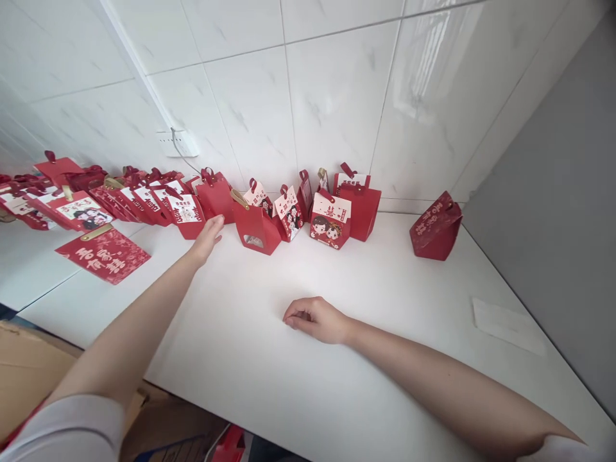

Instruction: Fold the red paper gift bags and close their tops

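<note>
My left hand point(208, 240) reaches to the back row, fingers stretched out, beside a plain red gift box point(215, 197) with a dark red ribbon loop. Whether the fingertips touch that box I cannot tell. Just left of the hand stands a red and white gift box point(185, 215). To its right is a red box with a small clear window point(255, 224). My right hand point(317, 319) rests on the white table point(250, 359), its fingers curled toward the thumb and nothing visible in them. Beyond it stands a box with two cartoon figures point(330, 221).
Many more red boxes crowd the left, with a flat red one point(106, 255) in front. A single red box point(436, 228) stands at right, near a grey panel point(553, 212). A pale strip point(507, 326) lies on the table. Cardboard point(33, 378) sits below the front edge.
</note>
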`<state>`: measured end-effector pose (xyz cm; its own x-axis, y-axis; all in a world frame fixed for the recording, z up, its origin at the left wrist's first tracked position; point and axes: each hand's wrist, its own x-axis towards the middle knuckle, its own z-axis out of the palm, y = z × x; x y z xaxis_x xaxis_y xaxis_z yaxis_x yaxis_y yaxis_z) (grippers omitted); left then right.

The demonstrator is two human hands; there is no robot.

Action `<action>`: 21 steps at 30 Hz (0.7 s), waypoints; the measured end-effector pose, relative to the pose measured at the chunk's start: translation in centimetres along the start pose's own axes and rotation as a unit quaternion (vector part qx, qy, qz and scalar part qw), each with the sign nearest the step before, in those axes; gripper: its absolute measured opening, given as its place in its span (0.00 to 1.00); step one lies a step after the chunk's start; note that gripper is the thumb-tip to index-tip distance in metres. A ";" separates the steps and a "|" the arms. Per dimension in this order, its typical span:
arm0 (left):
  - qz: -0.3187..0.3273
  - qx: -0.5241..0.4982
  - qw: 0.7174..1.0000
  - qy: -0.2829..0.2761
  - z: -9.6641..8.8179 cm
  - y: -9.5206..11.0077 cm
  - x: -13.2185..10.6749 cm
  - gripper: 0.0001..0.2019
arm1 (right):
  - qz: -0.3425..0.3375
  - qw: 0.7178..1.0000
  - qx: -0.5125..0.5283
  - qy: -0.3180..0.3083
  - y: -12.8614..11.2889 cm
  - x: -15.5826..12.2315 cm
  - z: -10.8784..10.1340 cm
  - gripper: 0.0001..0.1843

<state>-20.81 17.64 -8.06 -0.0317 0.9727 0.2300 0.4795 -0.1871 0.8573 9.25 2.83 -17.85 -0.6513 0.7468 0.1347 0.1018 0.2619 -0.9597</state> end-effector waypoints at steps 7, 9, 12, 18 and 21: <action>0.058 -0.201 0.978 0.010 6.4 -1.6 2.4 0.37 | -0.087 0.985 -0.122 0.089 0.0 0.1 -1.1 0.15; 0.039 -0.213 0.976 0.003 7.2 -2.1 1.5 0.38 | -0.131 0.965 -0.165 0.159 0.3 0.4 -2.4 0.23; -0.031 -0.204 0.976 -0.077 8.3 -2.6 -0.3 0.39 | -0.123 0.943 -0.168 0.260 1.4 1.1 -4.9 0.34; -0.157 -0.332 0.906 -0.209 13.6 0.4 -4.0 0.30 | -0.007 0.969 0.021 0.248 3.8 1.9 -8.2 0.44; -0.164 -0.406 0.873 -0.214 17.0 2.3 -6.0 0.30 | -0.015 0.957 0.115 0.266 4.0 1.9 -8.4 0.31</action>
<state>-4.65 13.72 -15.30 0.3636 0.9219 -0.1338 -0.2790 0.2447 0.9286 14.73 10.42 -19.33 -0.1694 0.9627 0.2112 -0.1192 0.1927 -0.9740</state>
